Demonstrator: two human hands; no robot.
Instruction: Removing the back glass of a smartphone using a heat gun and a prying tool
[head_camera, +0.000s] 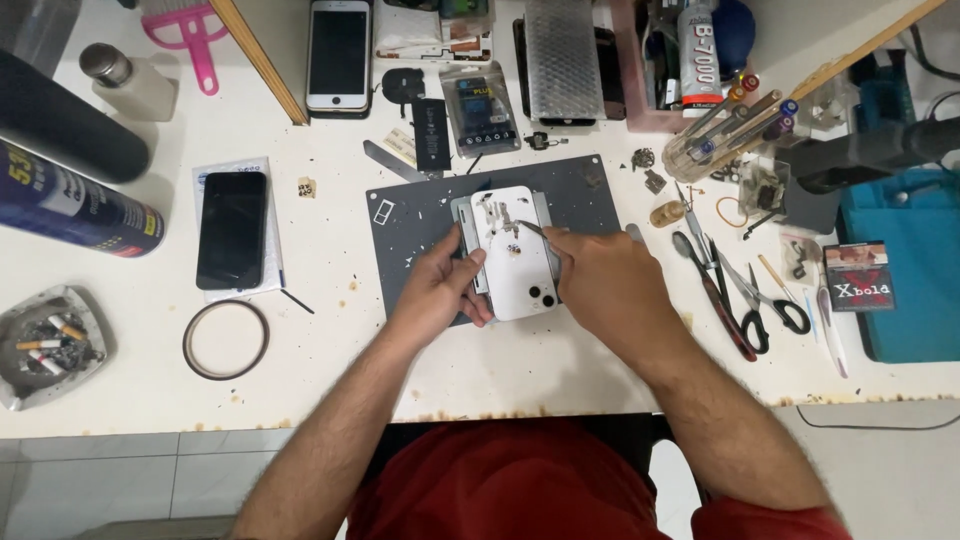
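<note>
Mid-repair: left hand (445, 285) grips white phone (517, 255) on grey mat (420, 225); right hand (600, 280) pinches tweezers (532, 229) w/ tips over small parts. Next move likely needs fine, steady placement.

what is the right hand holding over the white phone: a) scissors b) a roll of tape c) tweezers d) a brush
c: the right hand pinches thin metal tweezers whose tip reaches over the back of the white phone, while the left hand steadies the phone's edge; the scissors lie apart on the table.
</note>
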